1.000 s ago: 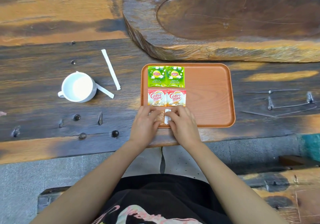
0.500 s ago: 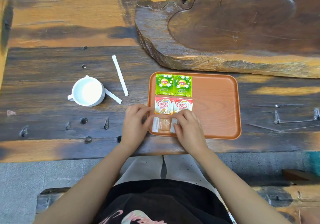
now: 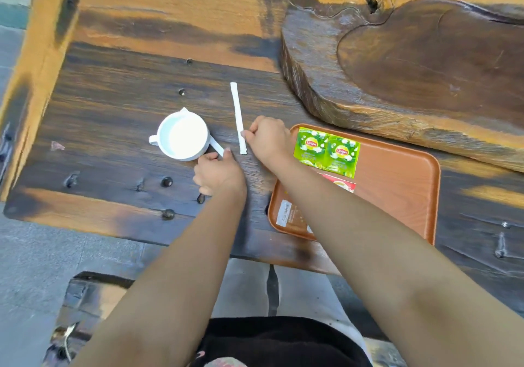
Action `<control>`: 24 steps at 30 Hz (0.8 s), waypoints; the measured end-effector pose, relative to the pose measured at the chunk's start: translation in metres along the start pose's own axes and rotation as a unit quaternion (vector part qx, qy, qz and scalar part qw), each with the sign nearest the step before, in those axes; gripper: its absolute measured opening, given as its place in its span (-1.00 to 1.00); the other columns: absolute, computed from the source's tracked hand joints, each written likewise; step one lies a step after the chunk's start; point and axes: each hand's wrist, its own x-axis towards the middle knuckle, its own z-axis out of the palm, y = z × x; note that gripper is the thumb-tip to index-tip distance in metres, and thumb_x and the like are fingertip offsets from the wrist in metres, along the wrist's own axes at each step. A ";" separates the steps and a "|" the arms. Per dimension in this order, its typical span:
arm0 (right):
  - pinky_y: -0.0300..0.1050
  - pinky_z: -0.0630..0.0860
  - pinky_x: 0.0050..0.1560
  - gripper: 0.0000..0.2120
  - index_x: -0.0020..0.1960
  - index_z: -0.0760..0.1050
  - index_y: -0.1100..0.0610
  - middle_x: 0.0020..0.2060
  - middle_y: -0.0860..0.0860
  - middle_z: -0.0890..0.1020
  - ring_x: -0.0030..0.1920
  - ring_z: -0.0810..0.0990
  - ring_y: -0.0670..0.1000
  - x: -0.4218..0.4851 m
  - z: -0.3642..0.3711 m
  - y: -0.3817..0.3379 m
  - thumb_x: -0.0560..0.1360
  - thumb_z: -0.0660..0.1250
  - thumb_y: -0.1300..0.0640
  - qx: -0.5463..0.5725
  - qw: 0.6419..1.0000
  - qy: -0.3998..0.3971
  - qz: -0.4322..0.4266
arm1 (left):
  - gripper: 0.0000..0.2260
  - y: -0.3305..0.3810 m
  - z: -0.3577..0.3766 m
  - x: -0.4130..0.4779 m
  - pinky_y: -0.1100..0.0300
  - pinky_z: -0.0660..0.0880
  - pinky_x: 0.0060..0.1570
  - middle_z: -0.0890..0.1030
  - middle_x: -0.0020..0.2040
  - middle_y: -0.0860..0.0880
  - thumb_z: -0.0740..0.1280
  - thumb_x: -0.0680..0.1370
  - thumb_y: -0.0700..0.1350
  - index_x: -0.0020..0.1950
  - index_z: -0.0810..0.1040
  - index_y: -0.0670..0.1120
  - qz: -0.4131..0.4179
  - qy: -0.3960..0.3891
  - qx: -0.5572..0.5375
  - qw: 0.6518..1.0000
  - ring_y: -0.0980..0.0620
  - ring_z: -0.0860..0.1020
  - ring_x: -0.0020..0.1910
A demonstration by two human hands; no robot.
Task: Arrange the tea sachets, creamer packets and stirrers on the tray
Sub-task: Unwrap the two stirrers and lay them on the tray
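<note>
The stirrers lie on the tabletop [image 3: 113, 88] left of the tray [image 3: 397, 185]: the long one [image 3: 237, 117] runs away from the person, its near end pinched by the right hand [image 3: 266, 139]; the other [image 3: 217, 147], half under the white cup [image 3: 183, 135], has its free end pinched by the left hand [image 3: 218, 174]. The tray holds two green tea sachets [image 3: 326, 151], a red creamer packet [image 3: 340, 183] mostly hidden by the right forearm, and a pale sachet [image 3: 285, 213].

A white cup [image 3: 183, 135] stands on the dark plank table [image 3: 119, 105] just beyond the left fingertips; a thick carved wooden slab [image 3: 411, 63] lies farther off, past the right fingers.
</note>
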 end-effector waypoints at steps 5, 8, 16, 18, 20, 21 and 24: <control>0.02 0.33 0.19 -0.62 0.18 0.45 0.16 0.18 0.13 0.52 0.25 0.38 0.15 0.003 0.025 -0.011 0.44 0.38 0.01 -0.019 1.000 0.013 0.019 | -0.87 0.003 0.003 -0.001 -0.06 0.32 0.26 0.51 0.17 -0.06 0.32 0.47 -0.02 -0.02 0.57 0.01 -0.019 -0.002 0.024 1.000 -0.10 0.38 0.23; 0.01 0.33 0.20 -0.74 0.16 0.48 0.15 0.17 0.11 0.53 0.24 0.40 0.14 0.000 0.029 -0.013 0.49 0.31 0.14 -0.023 0.999 0.028 0.031 | -0.92 0.003 -0.001 -0.003 -0.09 0.34 0.25 0.53 0.15 -0.06 0.31 0.46 -0.07 -0.10 0.58 0.01 -0.010 -0.018 0.014 1.000 -0.12 0.40 0.20; -0.11 0.45 0.09 -0.80 0.07 0.53 0.22 0.08 0.18 0.63 0.15 0.55 0.17 -0.006 0.009 -0.004 0.47 0.27 0.25 0.107 0.990 -0.032 0.085 | -0.88 0.003 -0.017 -0.008 0.22 0.44 -0.30 0.53 -0.33 0.02 0.33 0.44 -0.18 -0.27 0.46 -0.03 0.008 -0.174 -0.082 0.981 0.01 0.49 -0.28; -0.14 0.43 0.07 -0.84 0.02 0.56 0.22 0.07 0.16 0.64 0.14 0.55 0.14 -0.010 -0.003 -0.001 0.46 0.30 0.23 0.166 0.982 -0.043 0.086 | -0.94 0.010 -0.023 -0.016 0.30 0.39 -0.39 0.51 -0.34 0.03 0.32 0.47 -0.23 -0.18 0.50 -0.09 0.013 -0.226 -0.116 0.967 0.09 0.44 -0.35; -0.13 0.43 0.06 -0.85 -0.01 0.58 0.22 0.03 0.16 0.66 0.10 0.57 0.13 -0.015 -0.017 0.002 0.45 0.32 0.23 0.216 0.972 -0.038 0.088 | -0.88 0.018 -0.029 -0.027 0.38 0.42 -0.42 0.50 -0.32 0.03 0.28 0.50 -0.26 -0.20 0.50 -0.08 0.007 -0.273 -0.151 0.950 0.14 0.44 -0.35; -0.13 0.44 0.03 -0.87 -0.03 0.58 0.21 -0.03 0.16 0.67 0.05 0.58 0.12 -0.019 -0.023 0.004 0.44 0.32 0.24 0.244 0.965 -0.030 0.093 | -0.85 0.022 -0.031 -0.032 0.38 0.43 -0.39 0.50 -0.31 0.03 0.26 0.51 -0.27 -0.22 0.49 -0.06 0.005 -0.293 -0.158 0.943 0.15 0.45 -0.34; -0.19 0.43 -0.18 -0.94 -0.17 0.52 0.11 -0.31 0.03 0.59 -0.21 0.54 0.02 -0.030 -0.042 0.014 0.41 0.35 0.25 0.310 0.945 -0.014 0.107 | -0.84 0.037 -0.035 -0.047 0.32 0.44 -0.29 0.50 -0.29 0.00 0.24 0.51 -0.26 -0.22 0.48 -0.04 0.014 -0.344 -0.166 0.924 0.13 0.46 -0.32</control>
